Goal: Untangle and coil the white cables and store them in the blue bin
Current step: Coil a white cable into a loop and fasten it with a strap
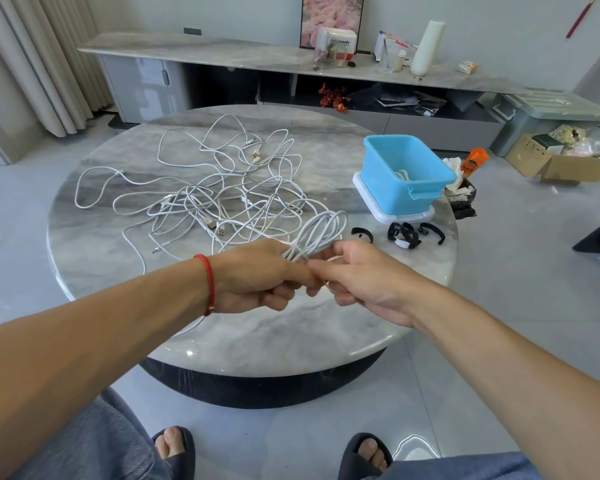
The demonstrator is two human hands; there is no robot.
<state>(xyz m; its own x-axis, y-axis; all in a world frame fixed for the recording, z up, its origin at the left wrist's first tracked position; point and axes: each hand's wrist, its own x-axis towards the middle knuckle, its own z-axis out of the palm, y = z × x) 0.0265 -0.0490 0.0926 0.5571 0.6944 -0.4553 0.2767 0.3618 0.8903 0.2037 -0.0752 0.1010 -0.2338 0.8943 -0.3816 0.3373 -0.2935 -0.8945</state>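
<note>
A tangle of white cables [219, 188] spreads over the middle of the round marble table [118, 271]. A coiled white cable [321, 233] loops up from between both hands over the table's near side. My left hand [260, 275] grips the bundled base of that coil. My right hand [357, 282] pinches the same bundle from the right, fingertips meeting the left hand's. A loose strand trails from under my left wrist toward the table's front edge. The blue bin [407, 173] stands at the table's right on a white lid, with a white cable inside it.
Several black cable ties [404, 233] lie in front of the bin. An orange tube and crumpled tissue [465, 174] sit at the table's right rim. A long marble sideboard [222, 53] runs along the back wall; cardboard boxes [555, 161] stand on the floor right.
</note>
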